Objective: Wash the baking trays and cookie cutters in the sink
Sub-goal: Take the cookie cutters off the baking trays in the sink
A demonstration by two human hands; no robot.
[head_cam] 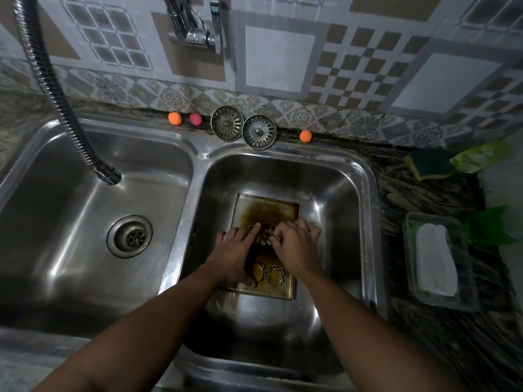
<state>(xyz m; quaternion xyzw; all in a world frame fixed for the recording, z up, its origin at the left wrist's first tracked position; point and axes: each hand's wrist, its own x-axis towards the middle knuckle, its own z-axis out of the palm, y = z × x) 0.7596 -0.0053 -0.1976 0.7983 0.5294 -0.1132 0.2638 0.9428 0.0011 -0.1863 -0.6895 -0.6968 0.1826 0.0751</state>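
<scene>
Both hands are low in the right basin (328, 193), over the stained baking tray (266, 210) lying flat on its floor. Left hand (236, 250) lies fingers straight, pressing down on the tray. Right hand (294, 244) has curled fingers on a small cookie cutter (266, 237) between the hands; exact pinch is blurred. Flower cutter (274, 275) and round cutter (259, 269) sit loose on the tray's near end.

Advice: clear the cutters off first and keep the tray pinned while scrubbing.

No water is running. The hose nozzle (109, 175) hangs over the left basin (85, 207) and needs swinging across. Sponge (430, 165) is on the counter far right, beyond the plastic tub (441, 295). Two strainer baskets (227, 123) lean at the back.
</scene>
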